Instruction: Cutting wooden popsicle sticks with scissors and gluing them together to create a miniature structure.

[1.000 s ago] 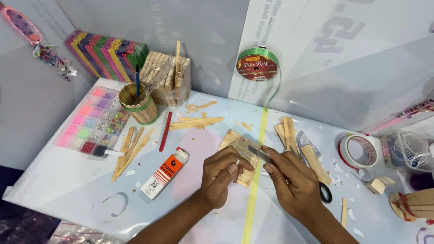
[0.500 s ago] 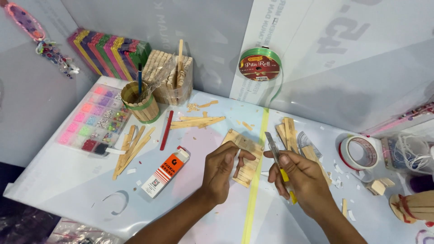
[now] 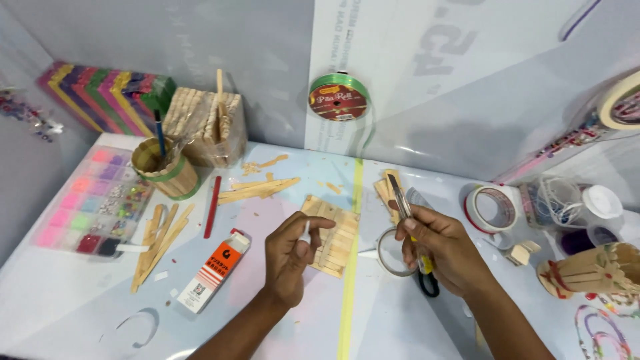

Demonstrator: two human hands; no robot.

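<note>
Across the whole lower frame, a pale work table (image 3: 80, 313), with a yellow-green tape line (image 3: 351, 267) down its middle. At upper left, a leaning row of coloured foam sheets (image 3: 100, 93); below it, at the left edge, a clear bead organiser (image 3: 87, 203) with pink and dark compartments. Just right of those sheets, a bundle of craft sticks in wrap (image 3: 203, 127), beside it a stick-built cup (image 3: 163, 170) banded in green with a blue-handled brush upright inside, probably there for easy reach. High at centre, a green ribbon spool (image 3: 339, 98) against the wall. At right, a tape roll (image 3: 495, 208) and a clear jar (image 3: 557, 200), further down a barrel-like stick holder (image 3: 587, 270). At centre, the flat stick panel (image 3: 333, 233) flat on the table, seemingly laid so for steadying from above. Lower left of centre, an orange-and-white glue box (image 3: 215, 270), near it loose sticks (image 3: 157, 243) and a red stick (image 3: 213, 207). Left hand (image 3: 290, 257) just over the panel's left edge, fingers curled almost closed, thumb and forefinger pinched on something small and whitish, too small to identify. Right hand (image 3: 443, 250) right of the panel, fingers wrapped closed around a utility knife (image 3: 403, 203), blade tilted up and away, probably for safety.
</note>
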